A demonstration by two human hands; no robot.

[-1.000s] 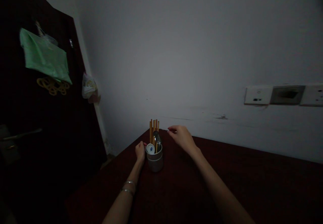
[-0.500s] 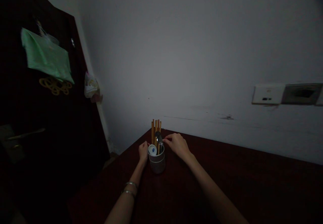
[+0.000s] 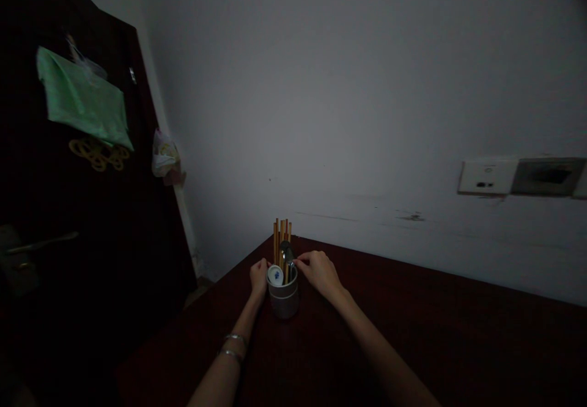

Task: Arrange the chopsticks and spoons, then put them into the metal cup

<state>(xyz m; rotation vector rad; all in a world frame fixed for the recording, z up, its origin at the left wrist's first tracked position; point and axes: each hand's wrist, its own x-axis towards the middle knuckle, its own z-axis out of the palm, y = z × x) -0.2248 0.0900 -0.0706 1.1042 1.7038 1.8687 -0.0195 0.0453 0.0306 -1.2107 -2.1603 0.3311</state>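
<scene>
A grey cylindrical utensil holder stands upright on the dark red table. Several wooden chopsticks rise from its back. A white ceramic spoon with a blue mark leans at its front left rim, and shiny metal spoons stick up at its right. My left hand is curled against the holder's left side, thumb by the rim; its other fingertips are hidden. Pinched together, the fingers of my right hand are at the right rim beside the metal spoons. What lies between those fingertips is too small to make out.
Behind the table rises a pale wall with sockets at the right. At the left is a dark door with a metal handle. A green cloth and a plastic bag hang there.
The whole view has shifted slightly, so the holder and both hands appear a little lower and further left. My right hand's pinch stays by the right rim; both hands keep nearly the same pose.
</scene>
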